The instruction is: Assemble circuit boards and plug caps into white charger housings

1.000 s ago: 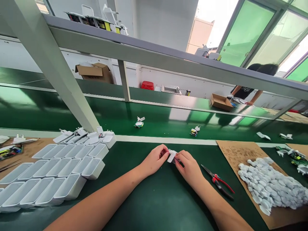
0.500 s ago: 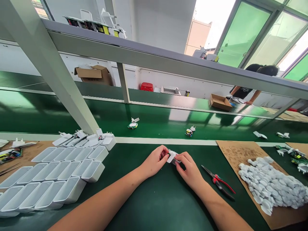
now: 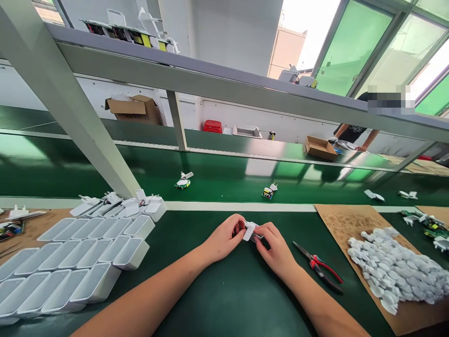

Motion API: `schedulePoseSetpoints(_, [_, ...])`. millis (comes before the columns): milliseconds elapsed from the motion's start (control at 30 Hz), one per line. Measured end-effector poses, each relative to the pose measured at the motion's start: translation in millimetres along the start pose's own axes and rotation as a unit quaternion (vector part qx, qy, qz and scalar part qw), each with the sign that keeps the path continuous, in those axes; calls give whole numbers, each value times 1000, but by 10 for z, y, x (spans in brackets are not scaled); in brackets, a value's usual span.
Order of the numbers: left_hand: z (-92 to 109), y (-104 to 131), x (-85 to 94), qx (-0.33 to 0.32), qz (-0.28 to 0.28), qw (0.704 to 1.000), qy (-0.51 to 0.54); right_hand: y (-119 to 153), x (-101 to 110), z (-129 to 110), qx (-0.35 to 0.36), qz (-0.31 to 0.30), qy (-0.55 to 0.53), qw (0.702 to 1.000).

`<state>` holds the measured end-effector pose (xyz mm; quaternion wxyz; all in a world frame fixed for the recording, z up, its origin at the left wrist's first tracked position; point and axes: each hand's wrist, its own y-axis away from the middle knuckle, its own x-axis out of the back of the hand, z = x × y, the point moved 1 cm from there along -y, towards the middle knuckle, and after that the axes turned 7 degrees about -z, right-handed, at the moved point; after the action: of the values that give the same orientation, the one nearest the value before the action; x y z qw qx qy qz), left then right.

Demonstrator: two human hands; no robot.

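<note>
Both my hands meet over the green work surface at the middle of the head view, holding a small white plastic plug piece (image 3: 249,230). My left hand (image 3: 224,238) is closed, its fingertips pinching the left side of the piece. On the other side, my right hand (image 3: 275,243) grips it between thumb and fingers. A flat white tab faces up between the hands; the underside is hidden by my fingers. To the right of my right hand lie long-nose pliers (image 3: 317,266) with red and black handles, untouched.
Rows of white plastic cases (image 3: 84,281) stand at left, the back ones with plug parts. A heap of white pieces (image 3: 396,267) covers cardboard (image 3: 345,220) at right. Small circuit boards (image 3: 268,192) lie on the green belt (image 3: 224,180) beyond. A co-worker (image 3: 351,133) is at the far right.
The circuit boards and white parts on the belt have moved a little to the left. My view has shifted slightly. Both hands keep their hold on the plug piece, almost in place.
</note>
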<state>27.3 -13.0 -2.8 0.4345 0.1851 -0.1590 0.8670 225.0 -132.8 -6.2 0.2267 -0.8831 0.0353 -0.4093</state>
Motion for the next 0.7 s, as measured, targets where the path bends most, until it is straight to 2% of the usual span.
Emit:
schedulePoseSetpoints(300, [69, 17, 24, -11, -39, 998, -49, -14, 29, -53, -19, -3, -40, 999])
schedulePoseSetpoints(500, [77, 6, 15, -9, -38, 998, -58, 8, 26, -57, -45, -24, -53, 997])
schedulePoseSetpoints(700, [101, 7, 24, -7, -37, 997, -61, 7, 39, -50, -39, -25, -60, 997])
